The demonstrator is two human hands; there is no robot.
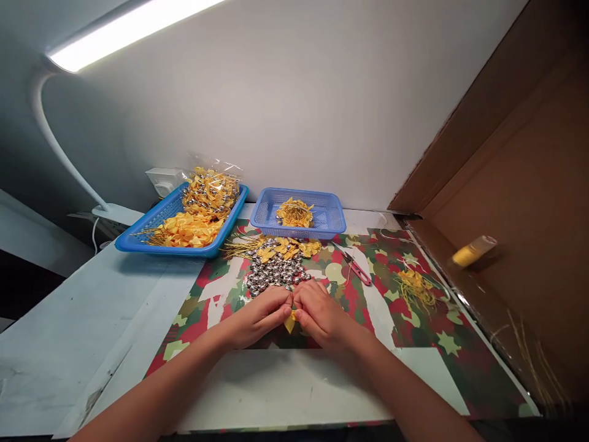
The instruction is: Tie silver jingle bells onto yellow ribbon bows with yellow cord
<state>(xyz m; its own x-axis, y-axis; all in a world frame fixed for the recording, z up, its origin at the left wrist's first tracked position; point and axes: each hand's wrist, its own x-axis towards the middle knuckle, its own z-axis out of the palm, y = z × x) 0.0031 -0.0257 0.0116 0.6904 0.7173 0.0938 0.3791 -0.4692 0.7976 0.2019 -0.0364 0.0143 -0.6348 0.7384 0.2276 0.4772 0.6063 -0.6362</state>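
My left hand (264, 314) and my right hand (323, 313) meet over the near part of the patterned sheet, fingertips pressed together. A small yellow petal (289, 323) pokes out below the thumbs, pinched between them. Whatever else the fingers hold is hidden. Just beyond the hands lies a heap of shiny silver bells or beads (276, 270). Behind that heap, yellow petals on thin stems (280, 247) are spread in a row. Pink-handled thread snips (356, 268) rest to the right of the heap.
A blue basket (212, 250) at the back left carries yellow petals and a clear bag (214, 187). Another blue basket (338, 230) holds a yellow bundle. Loose yellow strands (416, 288) lie right, near a yellow thread spool (473, 252) by the cardboard wall (515, 184). A lamp (133, 34) hangs above.
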